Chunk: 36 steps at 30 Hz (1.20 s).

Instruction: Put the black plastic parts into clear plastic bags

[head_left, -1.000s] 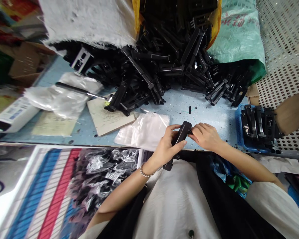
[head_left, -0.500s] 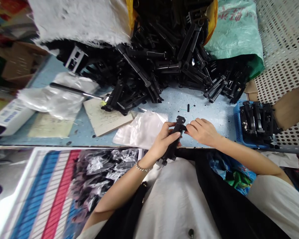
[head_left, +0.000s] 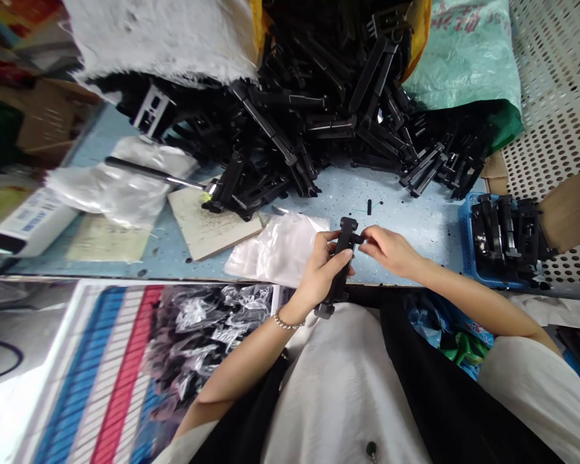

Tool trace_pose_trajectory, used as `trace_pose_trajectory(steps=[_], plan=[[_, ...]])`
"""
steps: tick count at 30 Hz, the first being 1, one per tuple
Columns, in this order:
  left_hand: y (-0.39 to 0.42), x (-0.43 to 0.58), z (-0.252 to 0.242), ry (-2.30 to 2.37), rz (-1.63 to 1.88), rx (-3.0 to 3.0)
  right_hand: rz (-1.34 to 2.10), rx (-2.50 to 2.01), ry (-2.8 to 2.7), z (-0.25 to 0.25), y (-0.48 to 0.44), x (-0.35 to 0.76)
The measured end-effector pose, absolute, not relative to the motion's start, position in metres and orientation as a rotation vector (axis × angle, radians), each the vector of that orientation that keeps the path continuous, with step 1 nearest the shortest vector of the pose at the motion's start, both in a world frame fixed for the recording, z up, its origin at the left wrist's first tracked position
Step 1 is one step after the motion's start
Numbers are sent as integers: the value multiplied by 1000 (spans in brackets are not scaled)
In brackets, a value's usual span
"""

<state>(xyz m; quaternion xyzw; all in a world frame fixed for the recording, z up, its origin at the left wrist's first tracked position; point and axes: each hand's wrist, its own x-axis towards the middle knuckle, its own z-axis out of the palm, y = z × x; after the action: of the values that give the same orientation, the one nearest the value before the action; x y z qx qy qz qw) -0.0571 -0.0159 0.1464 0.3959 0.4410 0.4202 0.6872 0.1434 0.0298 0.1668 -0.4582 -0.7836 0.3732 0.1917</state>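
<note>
My left hand [head_left: 323, 264] is wrapped round a long black bracket [head_left: 341, 278] with a wider crosspiece at each end. It is held at a slant over the table's front edge, its upper end pointing away from me. My right hand [head_left: 390, 250] is closed in a pinch at the bracket's right side, on a small black knob-like part [head_left: 359, 238] near the upper end. My fingertips partly hide that part. A crumpled clear plastic bag [head_left: 283, 248] lies just left of my left hand. Beyond my hands, a tiny black piece [head_left: 369, 207] rests on the blue table [head_left: 415, 219].
A big heap of black brackets [head_left: 290, 122] spills across the back from a white sack [head_left: 169, 38] and a green sack [head_left: 464, 58]. At right stands a blue basket [head_left: 468, 241] of similar parts. A black-handled tool [head_left: 145, 171] and a pale board [head_left: 207, 225] lie left.
The bracket has turned slightly in my left hand, showing more of its front. My right hand stays pinched at its side, shifted a little. The whole view has moved slightly.
</note>
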Motion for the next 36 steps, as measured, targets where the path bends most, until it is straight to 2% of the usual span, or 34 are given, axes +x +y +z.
trace_pose_trajectory(steps=[2, 3, 10, 12, 13, 17, 19, 23, 27, 29, 33, 36], plan=[[-13, -57, 149, 957, 903, 844, 737, -1241, -2396, 173, 35, 150], [-13, -55, 150, 953, 893, 837, 693, -1217, -2439, 174, 36, 151], [-16, -47, 139, 1014, 981, 923, 1533, -1275, -1850, 152, 23, 139], [-10, -46, 125, 996, 976, 848, 1579, -1356, -1855, 145, 30, 148], [-7, -43, 115, 1000, 975, 812, 1456, -1450, -1899, 143, 39, 156], [9, -10, 75, 1105, 977, 906, 393, -1977, -1795, 134, 102, 202], [13, 15, 59, 1144, 968, 1053, 247, -2214, -1587, 128, 136, 224], [12, 38, 43, 1171, 996, 1347, 532, -2363, -1275, 118, 161, 260], [15, 19, 43, 1171, 1029, 1457, 542, -2255, -1151, 112, 122, 280], [23, 14, 49, 1115, 1048, 1348, 616, -2056, -1024, 109, 92, 276], [48, 31, 73, 805, 966, 875, 1007, -1424, -713, 103, 41, 236], [62, 47, 99, 575, 905, 545, 1313, -1276, -781, 107, 14, 200]])
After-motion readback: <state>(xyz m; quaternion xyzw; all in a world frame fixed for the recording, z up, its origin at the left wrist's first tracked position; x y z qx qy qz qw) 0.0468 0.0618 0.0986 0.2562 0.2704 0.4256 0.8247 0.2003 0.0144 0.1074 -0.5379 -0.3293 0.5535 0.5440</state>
